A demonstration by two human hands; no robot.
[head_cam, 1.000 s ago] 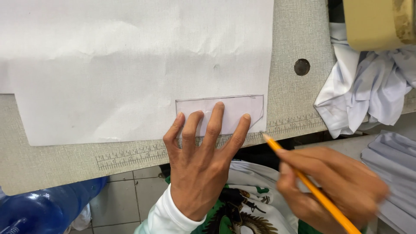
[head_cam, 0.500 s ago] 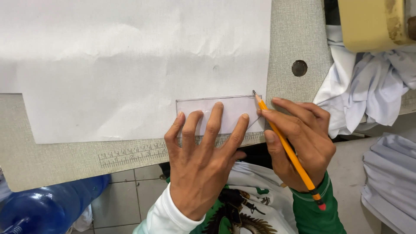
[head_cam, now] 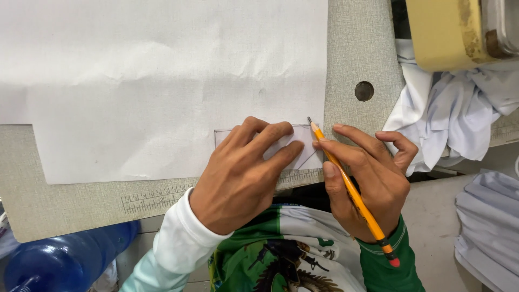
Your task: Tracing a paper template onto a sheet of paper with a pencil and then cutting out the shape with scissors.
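**At the worktop's near edge: pencil tip at the template's top right corner**

Along the front edge of the grey worktop (head_cam: 357,54), a small clear template (head_cam: 300,148) lies flat on the lower right corner of a big white sheet (head_cam: 162,81). Its long axis runs left to right, parallel to the printed ruler (head_cam: 157,197) on the worktop's edge.

The left hand (head_cam: 243,178) rests palm down on the template, fingers close together and pointing up and to the right, covering most of it; only the right end shows. The right hand (head_cam: 367,178) sits just beside it, to the right, pinching a yellow pencil (head_cam: 348,189) between thumb and fingers. That pencil slants, eraser end down toward the person's green sleeve, point up and left.

The point touches the template's top right corner, so the right hand is the one at the free edge, while the left hand lies over the body of the piece. The template's short right side runs down from the tip toward the ruler.

White cloth (head_cam: 448,119) is heaped to the right, well apart.
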